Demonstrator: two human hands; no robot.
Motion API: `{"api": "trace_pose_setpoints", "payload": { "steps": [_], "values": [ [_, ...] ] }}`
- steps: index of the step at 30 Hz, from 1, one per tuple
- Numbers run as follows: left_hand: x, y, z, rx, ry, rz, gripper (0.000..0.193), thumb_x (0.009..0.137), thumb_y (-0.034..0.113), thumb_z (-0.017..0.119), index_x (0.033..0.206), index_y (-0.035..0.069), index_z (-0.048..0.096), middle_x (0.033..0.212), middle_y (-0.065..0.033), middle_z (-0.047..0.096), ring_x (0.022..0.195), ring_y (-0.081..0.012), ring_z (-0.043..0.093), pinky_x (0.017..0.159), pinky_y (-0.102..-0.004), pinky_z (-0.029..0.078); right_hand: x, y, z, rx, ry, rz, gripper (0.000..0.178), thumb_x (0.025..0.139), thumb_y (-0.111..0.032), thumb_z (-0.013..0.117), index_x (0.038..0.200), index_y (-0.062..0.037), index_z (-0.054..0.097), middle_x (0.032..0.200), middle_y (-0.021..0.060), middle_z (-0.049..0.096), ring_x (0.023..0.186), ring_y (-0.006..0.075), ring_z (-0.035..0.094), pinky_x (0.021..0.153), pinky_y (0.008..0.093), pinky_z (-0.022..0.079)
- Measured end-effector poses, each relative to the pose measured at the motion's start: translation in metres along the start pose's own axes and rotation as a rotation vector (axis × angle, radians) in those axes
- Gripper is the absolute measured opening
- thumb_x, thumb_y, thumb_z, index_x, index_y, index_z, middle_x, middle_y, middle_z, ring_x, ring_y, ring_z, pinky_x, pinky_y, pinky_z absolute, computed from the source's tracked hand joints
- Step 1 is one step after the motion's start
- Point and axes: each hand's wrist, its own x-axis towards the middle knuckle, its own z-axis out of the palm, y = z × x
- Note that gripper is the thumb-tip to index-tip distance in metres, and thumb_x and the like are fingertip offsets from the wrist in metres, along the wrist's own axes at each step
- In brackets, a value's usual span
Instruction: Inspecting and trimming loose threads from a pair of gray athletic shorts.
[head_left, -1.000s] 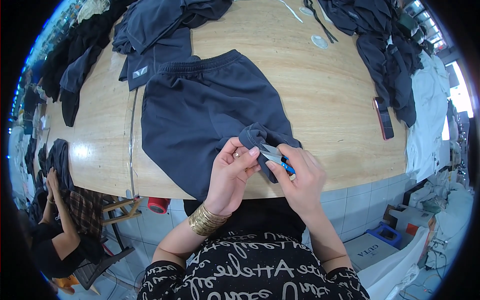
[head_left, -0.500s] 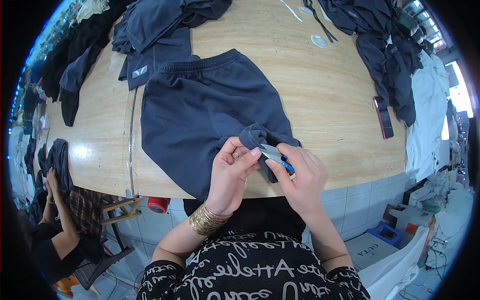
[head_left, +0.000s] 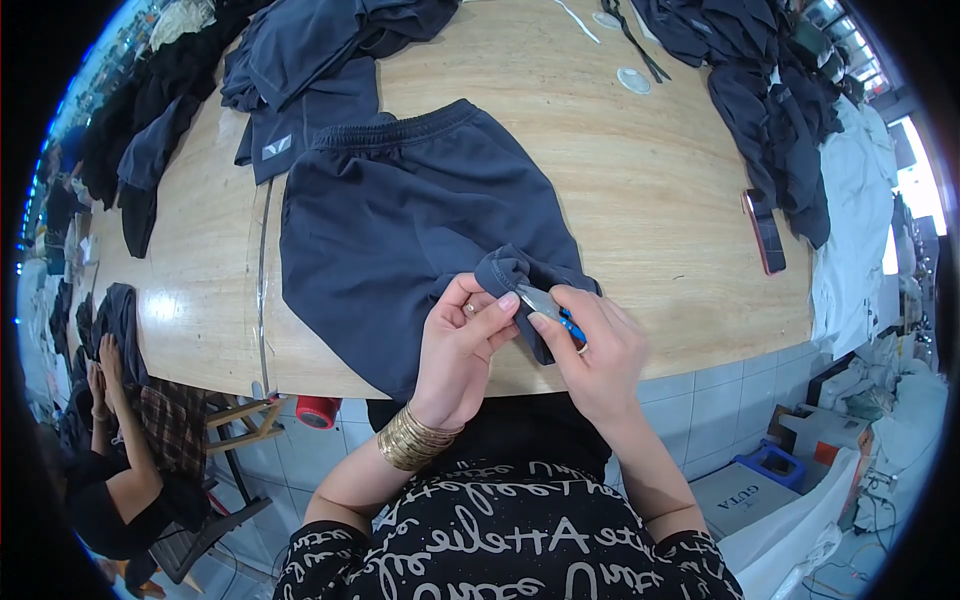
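Closest in, a black shirt (head_left: 500,540) with pale lettering is filling the bottom of the view, and both forearms are reaching out from it over the table edge. Stacked gold bangles (head_left: 418,440) are circling the left wrist. And here's the grip: the left hand (head_left: 462,340) is pinching a bunched, turned-up leg end of the dark shorts (head_left: 400,220), thumb pressing on top, fingers folding in beneath. Just beside it, the right hand (head_left: 602,345) is clamping around small blue-handled snips (head_left: 545,303), their metal blades pointing at the fabric by the left thumb; whether they're biting into it, I cannot tell. The hands are working very near each other, the blades bridging the gap between them.

The shorts are lying across the near middle of the wooden table (head_left: 660,220), gathered waistband facing away from the wearer. Under the near edge, a red object (head_left: 317,412) is showing. Off to the left, a co-worker's hands (head_left: 108,370) are resting close together by dark cloth. Over on the right, a phone (head_left: 764,232) is lying near a heap of dark garments (head_left: 770,130). Farther out, a dark pile (head_left: 300,45) is spreading at upper left, and a white disc (head_left: 633,80) is sitting beside a black strap (head_left: 640,45).
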Motion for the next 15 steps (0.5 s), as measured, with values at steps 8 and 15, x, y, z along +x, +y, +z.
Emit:
{"api": "trace_pose_setpoints", "payload": {
  "steps": [8, 15],
  "values": [
    [-0.0008, 0.0010, -0.0018, -0.017, 0.002, -0.030, 0.013, 0.088, 0.008, 0.056, 0.100, 0.008, 0.053, 0.091, 0.0003, 0.060, 0.084, -0.0075, 0.057, 0.081, -0.0271, 0.045, -0.0016, 0.0001, -0.0042, 0.227, -0.020, 0.239, 0.019, 0.077, -0.020, 0.068, 0.086, -0.0041, 0.061, 0.072, 0.0069, 0.061, 0.061, 0.0210, 0.057, 0.053, 0.0292, 0.043],
    [-0.0011, 0.0010, -0.0010, -0.027, 0.014, -0.039, 0.011, 0.088, 0.009, 0.054, 0.099, 0.008, 0.053, 0.093, -0.0003, 0.060, 0.085, -0.0077, 0.056, 0.084, -0.0276, 0.044, -0.0029, -0.0005, -0.0011, 0.145, 0.021, 0.073, 0.020, 0.075, -0.019, 0.070, 0.087, -0.0056, 0.061, 0.069, 0.0059, 0.059, 0.058, 0.0203, 0.054, 0.050, 0.0296, 0.040]
  ]
}}
